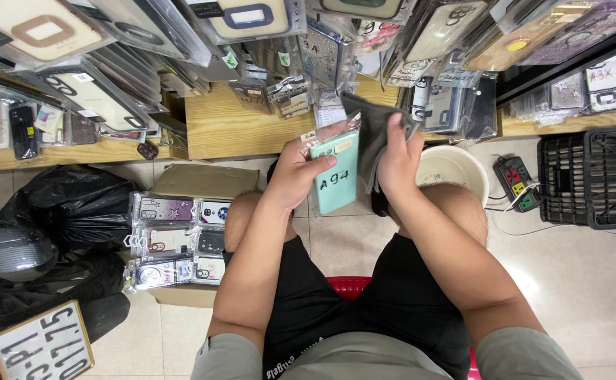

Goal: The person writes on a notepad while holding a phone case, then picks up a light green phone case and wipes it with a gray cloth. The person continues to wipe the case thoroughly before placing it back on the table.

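Mint packaged phone case (339,172), centre

A phone-accessory shop: packaged phone cases (97,98) crowd wooden shelves (237,130) (more fill a cardboard box (202,181) on the tiled floor (575,281)).

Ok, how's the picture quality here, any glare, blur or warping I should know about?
Head view: even indoor light, soft shadows; glare streaks on the plastic-wrapped cases hanging overhead; wide-angle bending at the edges; the mint phone case in the left hand is sharp; the right hand with the grey cloth looks slightly soft.
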